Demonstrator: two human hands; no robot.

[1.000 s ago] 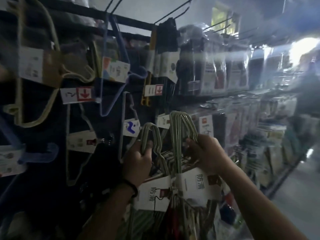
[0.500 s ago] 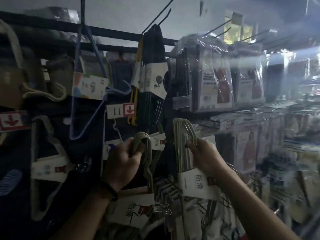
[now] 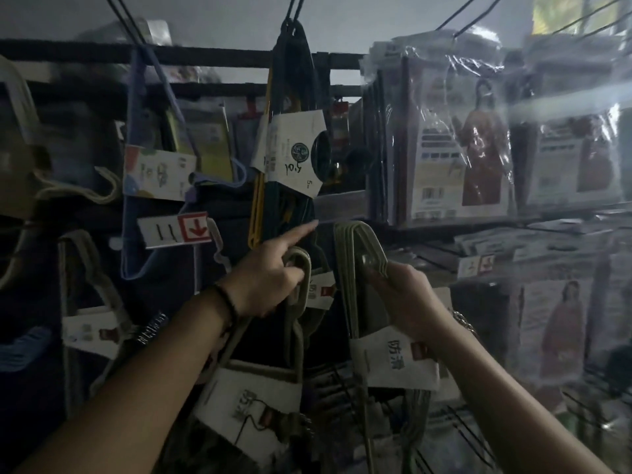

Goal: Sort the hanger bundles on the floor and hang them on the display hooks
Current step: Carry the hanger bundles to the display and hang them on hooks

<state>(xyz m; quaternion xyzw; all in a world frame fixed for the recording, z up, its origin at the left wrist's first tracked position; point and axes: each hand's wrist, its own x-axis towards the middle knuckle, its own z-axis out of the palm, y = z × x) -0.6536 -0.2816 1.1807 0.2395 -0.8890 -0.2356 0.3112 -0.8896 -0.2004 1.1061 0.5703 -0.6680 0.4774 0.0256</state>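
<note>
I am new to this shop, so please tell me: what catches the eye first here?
In the middle, the left hand grips one bundle of pale hangers, index finger pointing up, while the right hand holds a second bundle by its hooks. A price tag with a red arrow hangs to their left, and shiny wrapped packages fill the right side.

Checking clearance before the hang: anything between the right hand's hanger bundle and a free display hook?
Can't make out a free hook; too dark. The dark hanger bundle on the upper hook hangs down close behind the olive bundle in the right hand; the left hand holds a second bundle alongside.
</note>
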